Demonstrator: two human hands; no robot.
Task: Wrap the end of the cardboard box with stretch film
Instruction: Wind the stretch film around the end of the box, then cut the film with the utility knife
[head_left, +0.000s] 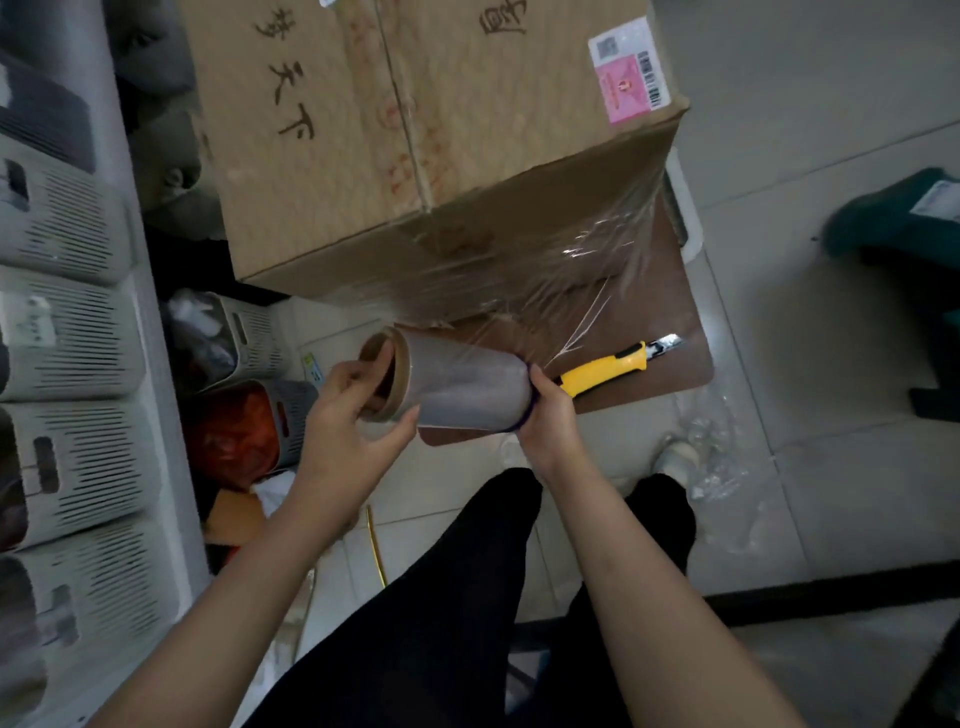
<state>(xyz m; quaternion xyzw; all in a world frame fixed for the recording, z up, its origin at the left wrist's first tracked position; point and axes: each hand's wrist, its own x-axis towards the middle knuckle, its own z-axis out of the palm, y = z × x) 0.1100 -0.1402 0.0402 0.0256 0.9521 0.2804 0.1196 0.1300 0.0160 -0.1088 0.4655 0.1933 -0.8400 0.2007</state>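
A large cardboard box (363, 135) with handwritten characters and a pink label stands on a brown board (670, 312). Clear stretch film (587, 260) covers the near end face of the box and runs down to a roll of stretch film (462, 387) held just below and in front of that face. My left hand (353, 415) grips the roll's left end, with fingers inside the cardboard core. My right hand (548, 415) holds the roll's right end. The roll lies nearly level, tilted slightly down to the right.
A yellow utility knife (608, 366) with its blade out lies on the brown board right of the roll. Grey slotted baskets (67, 332) line shelves at the left. More baskets and clutter sit on the floor below the box. Crumpled film (722, 457) lies by my foot.
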